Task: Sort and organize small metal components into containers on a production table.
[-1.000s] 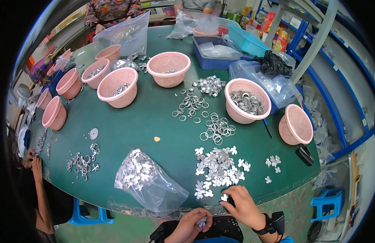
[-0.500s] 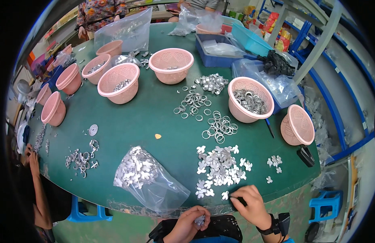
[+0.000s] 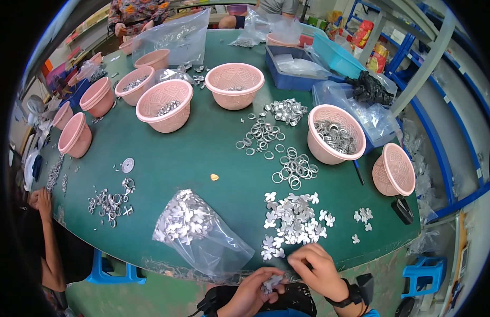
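At the table's near edge, my left hand (image 3: 253, 294) is closed around a small bunch of flat silver clover-shaped metal pieces (image 3: 272, 283). To its right, my right hand (image 3: 318, 270) is held over the edge with its fingers curled together; whatever is in the fingertips is hidden. Just beyond it lies a loose pile of the same silver clover-shaped pieces (image 3: 295, 219). A clear plastic bag (image 3: 224, 253), partly filled with more of these pieces, lies on its side left of the pile.
Silver rings (image 3: 295, 170) lie beyond the pile, near a pink basket (image 3: 335, 113) of metal parts. More pink baskets stand farther back and left. A black stapler-like object (image 3: 402, 210) sits at the right edge. Another person's arm (image 3: 52, 248) rests at the left.
My right hand has moved left, toward my left hand. A single piece that lay by its fingertips no longer shows. The bunch in my left hand is more exposed. The whole view has shifted slightly.
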Demonstrator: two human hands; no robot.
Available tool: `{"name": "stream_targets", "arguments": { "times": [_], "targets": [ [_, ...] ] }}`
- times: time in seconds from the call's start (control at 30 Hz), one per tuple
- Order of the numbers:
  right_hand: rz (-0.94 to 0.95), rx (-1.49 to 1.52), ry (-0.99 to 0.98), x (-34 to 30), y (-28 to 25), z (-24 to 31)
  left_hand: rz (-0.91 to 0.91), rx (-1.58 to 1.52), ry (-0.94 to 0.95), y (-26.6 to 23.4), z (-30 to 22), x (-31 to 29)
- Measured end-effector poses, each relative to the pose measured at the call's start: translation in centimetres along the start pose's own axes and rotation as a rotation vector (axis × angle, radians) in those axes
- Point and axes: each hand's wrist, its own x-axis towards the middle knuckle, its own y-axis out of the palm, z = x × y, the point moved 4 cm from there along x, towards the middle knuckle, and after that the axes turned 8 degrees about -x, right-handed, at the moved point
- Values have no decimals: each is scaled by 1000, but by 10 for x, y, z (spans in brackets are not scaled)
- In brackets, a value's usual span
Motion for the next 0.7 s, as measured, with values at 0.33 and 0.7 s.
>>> {"name": "stream_targets", "arguments": {
  "times": [0.33, 0.7],
  "targets": [
    [60, -199, -15, -2, 8, -14, -75, 37, 47, -5, -9, -1],
    [99, -257, -25, -7, 1, -7, 21, -66, 56, -12, -8, 4]
  ]
}}
